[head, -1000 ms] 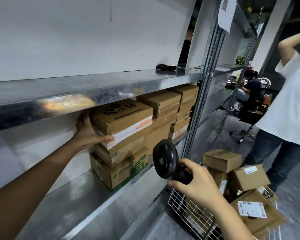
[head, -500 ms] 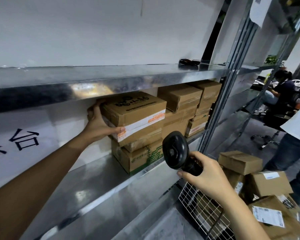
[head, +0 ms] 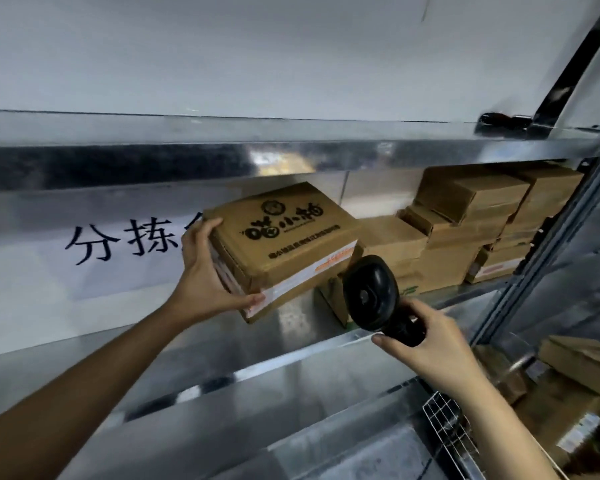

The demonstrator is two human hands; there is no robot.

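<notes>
Head view: a brown cardboard box printed with a black cartoon logo and sealed with a white-and-orange tape strip [head: 284, 244] sits at the centre of the frame. It is held in the air between the two galvanised steel shelf boards, clear of the lower shelf [head: 222, 368]. The left hand [head: 205, 282] grips its short left end, fingers [head: 205, 226] curled over the top edge and the thumb hooked under the bottom front corner. The forearm reaches up from seven o'clock with the wrist bent back.

Judging by the one-handed hold, the box is light. Its stiff board with crisp edges should not sag, though the glossy tape may slip under the thumb. A hold across the bare end panel, as here, looks safest.

At five o'clock of the box, the right hand [head: 433, 344] wraps closed around the handle of a black handheld barcode scanner [head: 371, 292], whose round head points toward the box's taped front. A stack of plain brown cartons [head: 465, 230] stands on the shelf at three o'clock. A white paper sign with black characters [head: 118, 258] hangs at nine o'clock, partly behind the hand.
</notes>
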